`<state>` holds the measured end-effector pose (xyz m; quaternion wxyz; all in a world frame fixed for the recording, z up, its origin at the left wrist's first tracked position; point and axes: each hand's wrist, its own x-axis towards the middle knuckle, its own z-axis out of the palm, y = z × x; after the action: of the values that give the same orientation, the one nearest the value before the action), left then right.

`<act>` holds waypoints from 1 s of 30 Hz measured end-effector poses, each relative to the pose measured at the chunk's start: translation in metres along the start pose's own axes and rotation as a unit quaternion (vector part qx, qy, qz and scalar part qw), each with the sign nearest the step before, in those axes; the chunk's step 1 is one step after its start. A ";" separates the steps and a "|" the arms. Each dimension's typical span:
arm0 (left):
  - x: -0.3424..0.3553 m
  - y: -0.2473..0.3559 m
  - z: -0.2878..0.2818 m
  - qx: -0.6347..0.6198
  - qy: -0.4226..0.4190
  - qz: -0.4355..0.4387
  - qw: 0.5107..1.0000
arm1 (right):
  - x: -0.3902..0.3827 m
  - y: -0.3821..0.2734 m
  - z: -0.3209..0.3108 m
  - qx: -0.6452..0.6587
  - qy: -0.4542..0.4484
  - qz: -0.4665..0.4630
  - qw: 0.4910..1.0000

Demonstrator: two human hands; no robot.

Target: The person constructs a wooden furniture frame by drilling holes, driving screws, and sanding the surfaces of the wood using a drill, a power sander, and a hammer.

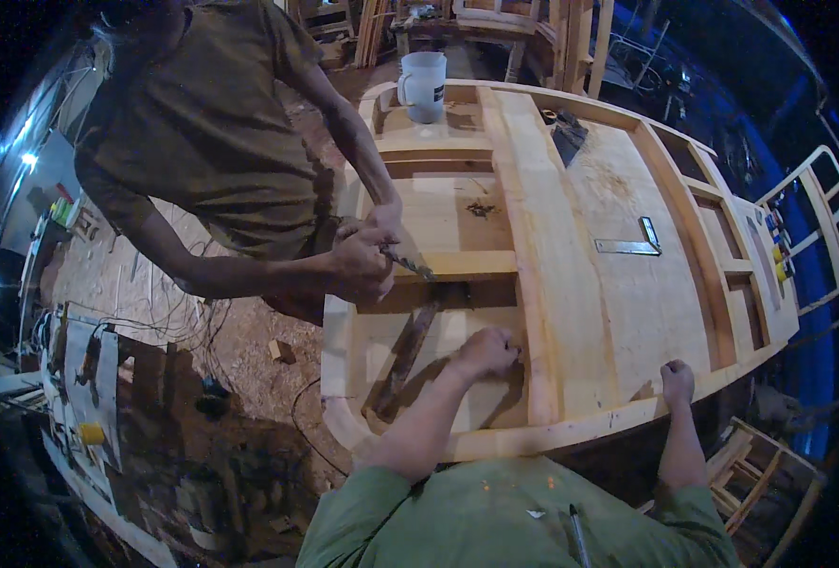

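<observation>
The large wooden frame [571, 432] carries a white jug [424, 87], a metal square [629, 248], a dark object [569, 142] and some sawdust [606, 178]; one near compartment holds a dark bar [408, 350].

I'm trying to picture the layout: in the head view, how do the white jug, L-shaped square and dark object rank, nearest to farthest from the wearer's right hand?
From the right hand:
1. L-shaped square, ahead and slightly left.
2. Dark object, farther ahead and left.
3. White jug, farthest left.
</observation>
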<state>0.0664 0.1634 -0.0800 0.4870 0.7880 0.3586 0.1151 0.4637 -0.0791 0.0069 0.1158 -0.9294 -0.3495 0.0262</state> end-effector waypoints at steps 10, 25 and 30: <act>-0.091 0.069 -0.105 -0.165 -0.004 0.030 0.986 | 0.009 0.042 0.031 0.055 0.077 0.006 0.995; -0.039 0.003 -0.192 0.462 0.401 0.216 0.760 | 0.003 0.029 0.013 0.051 0.051 -0.012 0.997; -0.029 0.008 -0.189 0.207 0.553 0.187 0.785 | 0.028 0.062 0.038 0.139 0.054 -0.041 0.988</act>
<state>-0.0514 0.2712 0.0257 -0.0001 0.7231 0.4272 0.5428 0.5200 -0.0985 -0.0434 0.2633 -0.8894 -0.3732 0.0196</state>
